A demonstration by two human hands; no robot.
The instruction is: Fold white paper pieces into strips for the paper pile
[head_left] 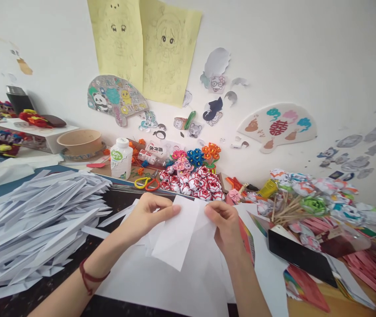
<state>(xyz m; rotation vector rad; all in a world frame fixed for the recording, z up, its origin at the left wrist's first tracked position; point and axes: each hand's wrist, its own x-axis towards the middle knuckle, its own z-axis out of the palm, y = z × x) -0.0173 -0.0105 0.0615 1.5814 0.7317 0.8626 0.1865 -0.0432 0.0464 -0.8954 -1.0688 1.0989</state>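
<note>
Between thumb and fingers, my left hand point(150, 215) pinches the upper left of a white paper strip point(178, 235). My right hand point(222, 222) is closed on the paper's upper right side, thumb and forefinger together at its edge. The paper is held tilted above larger white sheets point(161, 288) on the dark tabletop. Whether it is one folded piece or two overlapping pieces I cannot tell. To the left of my left arm lies a big heap of folded white paper strips point(42, 224).
Behind my hands are red-and-white paper flowers point(192, 182), scissors point(146, 183) and a white bottle point(121, 158). A black phone point(302, 257) lies on the right, below a bunch of paper flowers on sticks point(313, 198). A round tan container point(79, 141) stands at the back left.
</note>
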